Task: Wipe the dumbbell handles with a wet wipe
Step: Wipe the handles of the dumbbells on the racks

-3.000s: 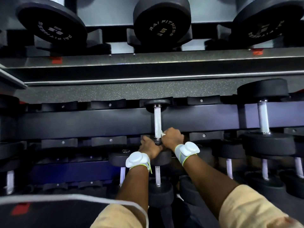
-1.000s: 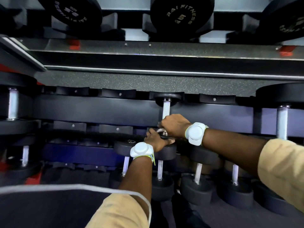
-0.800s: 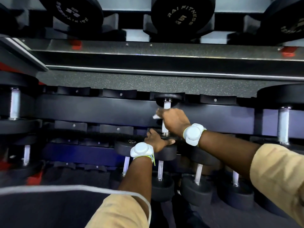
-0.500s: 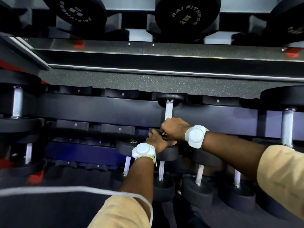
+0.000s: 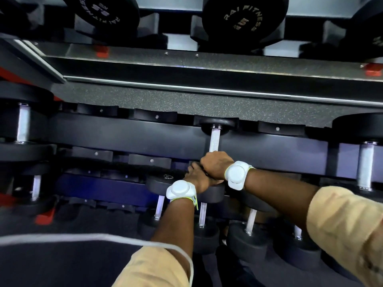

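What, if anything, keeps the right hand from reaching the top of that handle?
Probably nothing, so yes: the right hand grips the handle low down, and its bare upper part lies open above.

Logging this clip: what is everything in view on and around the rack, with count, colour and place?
centre dumbbell: one, black heads, silver handle, middle tier.
top-tier dumbbells: three heads partly in view, black, top.
other middle-tier dumbbells: two, black and silver, far left and far right.
bottom-tier dumbbells: at least five, black and silver, below the hands.
rack: one, black rails, red caps.
wet wipe: not visible.
cable: one, white, bottom left.
wristbands: two, white, one per wrist.
sleeves: two, tan.
left hand: grips centre dumbbell's near head.
right hand: grips its handle.
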Demonstrator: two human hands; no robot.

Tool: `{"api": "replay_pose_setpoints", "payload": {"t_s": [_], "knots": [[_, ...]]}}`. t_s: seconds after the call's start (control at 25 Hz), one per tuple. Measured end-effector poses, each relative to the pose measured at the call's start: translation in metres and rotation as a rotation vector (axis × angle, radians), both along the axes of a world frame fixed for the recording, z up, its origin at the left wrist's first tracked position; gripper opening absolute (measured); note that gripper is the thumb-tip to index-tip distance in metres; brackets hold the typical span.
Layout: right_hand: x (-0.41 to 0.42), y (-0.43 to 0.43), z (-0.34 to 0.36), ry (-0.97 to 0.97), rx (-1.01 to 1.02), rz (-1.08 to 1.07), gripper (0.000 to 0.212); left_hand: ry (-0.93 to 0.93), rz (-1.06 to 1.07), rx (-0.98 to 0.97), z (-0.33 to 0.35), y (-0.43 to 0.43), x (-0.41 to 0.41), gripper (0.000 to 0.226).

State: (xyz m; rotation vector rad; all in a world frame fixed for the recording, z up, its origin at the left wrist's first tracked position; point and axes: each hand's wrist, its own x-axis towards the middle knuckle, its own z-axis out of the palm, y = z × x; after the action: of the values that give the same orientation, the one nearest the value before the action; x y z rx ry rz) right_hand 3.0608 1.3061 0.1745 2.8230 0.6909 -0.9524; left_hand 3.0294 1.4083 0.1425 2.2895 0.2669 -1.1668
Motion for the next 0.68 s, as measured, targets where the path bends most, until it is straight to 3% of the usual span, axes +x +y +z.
{"api": "replay_pose_setpoints", "payload": {"t_s": [0.16,0.68], "knots": [[0.005,-0.014,0.005,-0.055,0.06,0.043,0.026,0.001,0.014,-0.01,0.001,0.001,0.0,0.11],[0.003,-0.022,-0.006,0.035,0.122,-0.098,0.03,-0.009,-0.022,0.024,0.005,0.0,0.001,0.113]]}}
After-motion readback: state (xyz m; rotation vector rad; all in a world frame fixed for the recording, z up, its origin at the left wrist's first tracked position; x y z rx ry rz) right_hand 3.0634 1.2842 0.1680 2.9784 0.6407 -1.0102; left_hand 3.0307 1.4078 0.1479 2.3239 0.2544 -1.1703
